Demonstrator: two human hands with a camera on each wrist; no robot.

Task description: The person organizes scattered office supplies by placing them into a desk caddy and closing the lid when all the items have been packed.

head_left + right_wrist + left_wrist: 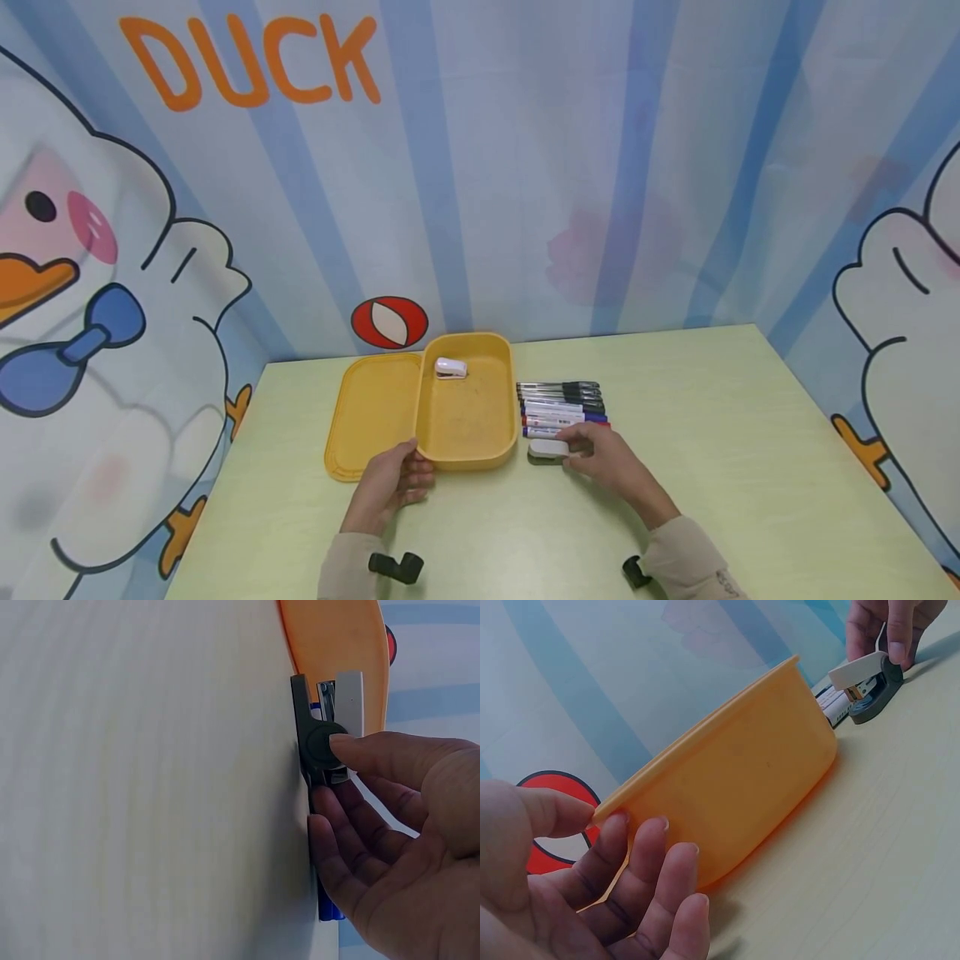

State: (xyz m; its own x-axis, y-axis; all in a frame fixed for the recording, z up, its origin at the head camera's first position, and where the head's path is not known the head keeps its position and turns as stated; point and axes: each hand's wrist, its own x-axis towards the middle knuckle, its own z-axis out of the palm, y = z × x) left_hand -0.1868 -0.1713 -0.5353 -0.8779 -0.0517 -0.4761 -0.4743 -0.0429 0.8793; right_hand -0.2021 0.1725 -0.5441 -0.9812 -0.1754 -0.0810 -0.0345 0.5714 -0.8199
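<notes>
Evidently the right hand (611, 467) pinches the grey-and-white stapler (548, 451), just right of the yellow box (480, 417) — long axis left to right — while the left hand (384, 485) pinches that box at its near left corner.

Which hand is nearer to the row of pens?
Right. The right hand grips a stapler beside the pens; the left hand pinches the box at its near left corner, farther from them.

Readable: "DUCK", thick orange capitals (250, 62), upper left of blue-and-white striped cloth backdrop (510, 167). Print on white-barrelled capped markers (555, 420) too small to read; dark marking on beige fabric right sleeve (684, 552) likewise illegible.
</notes>
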